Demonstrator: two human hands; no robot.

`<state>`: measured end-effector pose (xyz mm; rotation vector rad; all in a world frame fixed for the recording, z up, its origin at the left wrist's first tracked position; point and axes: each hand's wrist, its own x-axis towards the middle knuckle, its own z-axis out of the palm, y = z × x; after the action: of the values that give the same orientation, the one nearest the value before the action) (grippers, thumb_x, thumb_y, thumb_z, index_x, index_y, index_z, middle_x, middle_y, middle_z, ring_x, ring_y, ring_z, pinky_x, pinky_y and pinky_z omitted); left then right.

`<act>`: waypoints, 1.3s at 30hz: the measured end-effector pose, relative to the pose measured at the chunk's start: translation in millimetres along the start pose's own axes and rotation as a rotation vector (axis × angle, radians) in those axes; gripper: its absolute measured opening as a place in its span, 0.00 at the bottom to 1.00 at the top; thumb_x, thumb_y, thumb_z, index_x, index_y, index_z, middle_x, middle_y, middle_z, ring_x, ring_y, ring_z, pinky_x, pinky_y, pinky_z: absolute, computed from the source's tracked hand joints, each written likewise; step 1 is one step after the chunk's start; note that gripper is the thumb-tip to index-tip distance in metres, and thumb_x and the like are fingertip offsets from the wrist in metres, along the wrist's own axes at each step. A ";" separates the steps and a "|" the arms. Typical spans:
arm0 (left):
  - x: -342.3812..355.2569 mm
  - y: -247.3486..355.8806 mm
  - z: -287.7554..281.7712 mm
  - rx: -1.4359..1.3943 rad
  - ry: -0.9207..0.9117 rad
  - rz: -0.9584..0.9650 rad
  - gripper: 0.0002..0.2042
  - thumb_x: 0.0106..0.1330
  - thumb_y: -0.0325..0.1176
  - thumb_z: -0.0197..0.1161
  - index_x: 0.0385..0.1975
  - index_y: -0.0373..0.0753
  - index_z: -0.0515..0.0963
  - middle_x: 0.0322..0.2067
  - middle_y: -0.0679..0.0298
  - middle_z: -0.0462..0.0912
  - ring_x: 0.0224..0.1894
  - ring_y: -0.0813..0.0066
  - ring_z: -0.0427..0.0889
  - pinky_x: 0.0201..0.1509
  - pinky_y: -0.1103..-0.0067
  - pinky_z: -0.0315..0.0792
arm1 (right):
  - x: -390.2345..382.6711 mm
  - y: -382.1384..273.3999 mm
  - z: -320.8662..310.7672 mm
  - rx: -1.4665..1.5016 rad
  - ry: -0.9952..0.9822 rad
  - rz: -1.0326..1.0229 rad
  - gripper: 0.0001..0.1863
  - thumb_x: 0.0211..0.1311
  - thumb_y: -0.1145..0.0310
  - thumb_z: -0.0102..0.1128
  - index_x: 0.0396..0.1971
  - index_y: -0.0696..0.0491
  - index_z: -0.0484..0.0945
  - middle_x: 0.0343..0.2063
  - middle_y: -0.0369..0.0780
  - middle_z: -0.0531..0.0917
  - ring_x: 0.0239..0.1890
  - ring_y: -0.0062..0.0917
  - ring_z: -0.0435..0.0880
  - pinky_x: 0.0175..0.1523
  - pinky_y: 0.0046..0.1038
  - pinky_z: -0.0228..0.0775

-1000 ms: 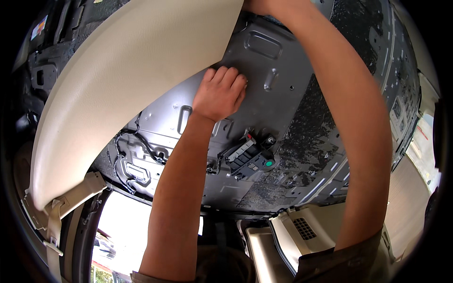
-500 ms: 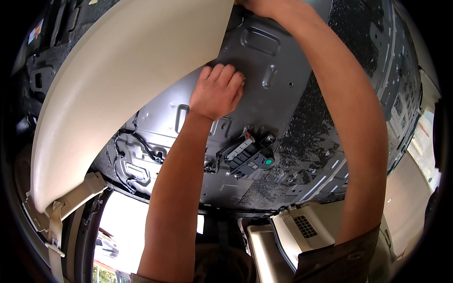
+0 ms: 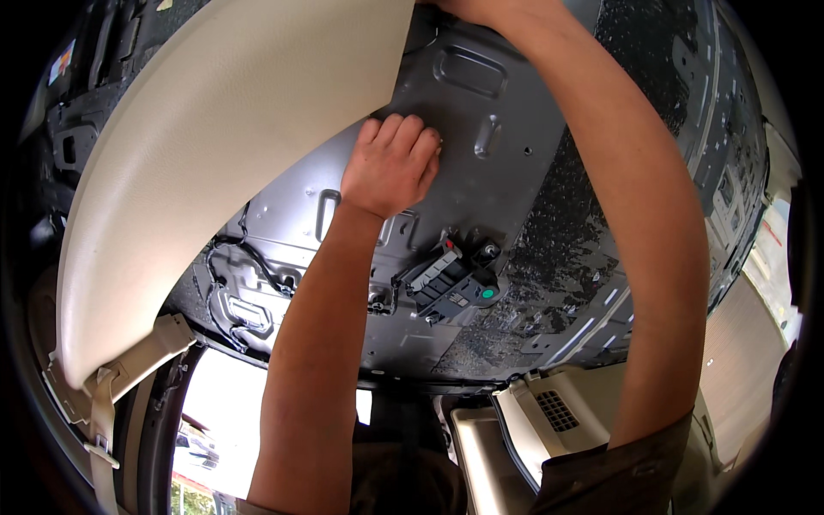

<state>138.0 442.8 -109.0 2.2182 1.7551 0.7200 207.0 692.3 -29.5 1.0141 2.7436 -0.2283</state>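
My left hand (image 3: 390,168) is closed, its knuckles up and fingers curled under, over a dark grey sheet-metal panel (image 3: 446,172). What its fingers hold, if anything, is hidden. Just above it is the lower corner of a large, curved beige trim panel (image 3: 232,112). My right hand (image 3: 470,9) reaches to the top edge of the picture, beside that trim panel's upper end; its fingers are cut off from sight. Below my left hand, a black plastic module (image 3: 451,283) with a red and a green spot is mounted on the metal.
Black wiring (image 3: 257,256) runs over the metal at the left. A beige seat belt (image 3: 101,421) hangs at the lower left, near a bright window opening (image 3: 219,403). Beige trim with a black vent grille (image 3: 558,410) stands at the lower right. Speckled black matting (image 3: 549,232) covers the metal's right side.
Both hands and the trim panel's corner appear very slightly further left. My left hand stays closed in the same pose.
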 end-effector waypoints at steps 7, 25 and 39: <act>0.3 -0.8 -0.2 0.002 0.009 0.004 0.07 0.62 0.36 0.65 0.36 0.46 0.76 0.36 0.67 0.74 0.41 0.67 0.75 0.45 0.69 0.66 | -5.8 -0.3 2.0 0.052 0.080 -0.032 0.09 0.59 0.63 0.68 0.29 0.53 0.87 0.31 0.49 0.88 0.39 0.46 0.89 0.45 0.45 0.82; 1.0 0.4 -0.7 0.011 -0.008 0.002 0.08 0.61 0.36 0.66 0.37 0.46 0.77 0.35 0.67 0.73 0.40 0.68 0.75 0.44 0.70 0.66 | -7.1 2.6 28.9 -0.049 0.225 -0.103 0.10 0.61 0.62 0.65 0.32 0.54 0.86 0.31 0.47 0.87 0.37 0.42 0.89 0.43 0.43 0.82; -0.4 0.6 -1.4 0.014 -0.022 -0.004 0.07 0.62 0.37 0.65 0.36 0.46 0.77 0.36 0.67 0.74 0.41 0.68 0.76 0.45 0.69 0.66 | -50.4 17.4 13.6 0.375 0.223 -0.094 0.24 0.57 0.52 0.73 0.44 0.54 0.80 0.40 0.47 0.81 0.47 0.43 0.81 0.52 0.41 0.74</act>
<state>137.7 442.1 -107.6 2.2220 1.7594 0.6825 257.7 671.1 -31.5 1.0513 3.0256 -0.7079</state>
